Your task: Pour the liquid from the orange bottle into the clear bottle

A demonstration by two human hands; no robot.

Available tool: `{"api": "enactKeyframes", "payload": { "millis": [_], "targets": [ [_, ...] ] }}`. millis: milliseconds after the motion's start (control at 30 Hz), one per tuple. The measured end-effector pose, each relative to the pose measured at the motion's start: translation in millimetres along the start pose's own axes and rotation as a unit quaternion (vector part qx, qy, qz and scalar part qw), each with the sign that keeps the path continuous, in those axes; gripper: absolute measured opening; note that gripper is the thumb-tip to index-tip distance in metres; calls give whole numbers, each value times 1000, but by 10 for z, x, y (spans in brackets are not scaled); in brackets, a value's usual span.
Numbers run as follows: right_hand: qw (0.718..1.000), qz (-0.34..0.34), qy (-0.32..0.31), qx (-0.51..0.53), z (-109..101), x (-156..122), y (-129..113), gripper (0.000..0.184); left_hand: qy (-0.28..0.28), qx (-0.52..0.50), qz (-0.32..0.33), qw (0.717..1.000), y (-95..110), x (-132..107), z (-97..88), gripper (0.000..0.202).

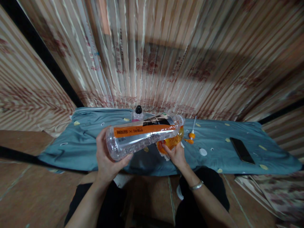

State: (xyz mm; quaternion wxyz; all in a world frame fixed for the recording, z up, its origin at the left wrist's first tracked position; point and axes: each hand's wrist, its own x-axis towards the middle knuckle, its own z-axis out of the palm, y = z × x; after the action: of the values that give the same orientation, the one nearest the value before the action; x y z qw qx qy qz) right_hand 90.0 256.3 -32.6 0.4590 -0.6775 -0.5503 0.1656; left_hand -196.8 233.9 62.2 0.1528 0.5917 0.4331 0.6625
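Gripped near its base by my left hand (106,156), a large clear plastic bottle (142,134) with an orange, white and black label is tilted sideways. Its mouth points right and lies over a smaller bottle of orange liquid (174,139), whose top it partly hides. My right hand (175,153) is wrapped around that orange bottle, which stands on something white, perhaps tissue. Whether liquid passes between the two cannot be made out. An orange pump top with a white tube (191,135) rests on the cloth to the right.
A blue-green cloth (78,139) covers the low surface. Behind the large bottle stands a clear bottle with a black cap (138,110). Further right lie a white round cap (203,152) and a black phone (242,150). A striped curtain (152,63) hangs behind, with dark poles at the sides.
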Motion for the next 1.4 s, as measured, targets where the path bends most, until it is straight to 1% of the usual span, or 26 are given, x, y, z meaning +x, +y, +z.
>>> {"api": "enactKeyframes", "payload": {
  "millis": [433, 633, 967, 1067, 1400],
  "targets": [
    [1000, 0, 3, -6, 12, -1, 25, 78, 4, 4, 15, 1000, -50, 1, 10, 88],
    [1000, 3, 0, -5, 16, 0, 41, 79, 3, 3, 35, 999, -57, 1, 8, 86],
    [1000, 1, -1, -13, 14, 1, 49, 80, 1, 8, 35, 999, -78, -4, 1, 88],
    [1000, -1, -1, -14, 14, 3, 51, 79, -5, 6, 31, 999, -81, 0, -2, 87],
    [1000, -4, 5, -3, 16, -1, 35, 72, 4, 0, 30, 1000, -63, -7, 4, 86]
  ]
}}
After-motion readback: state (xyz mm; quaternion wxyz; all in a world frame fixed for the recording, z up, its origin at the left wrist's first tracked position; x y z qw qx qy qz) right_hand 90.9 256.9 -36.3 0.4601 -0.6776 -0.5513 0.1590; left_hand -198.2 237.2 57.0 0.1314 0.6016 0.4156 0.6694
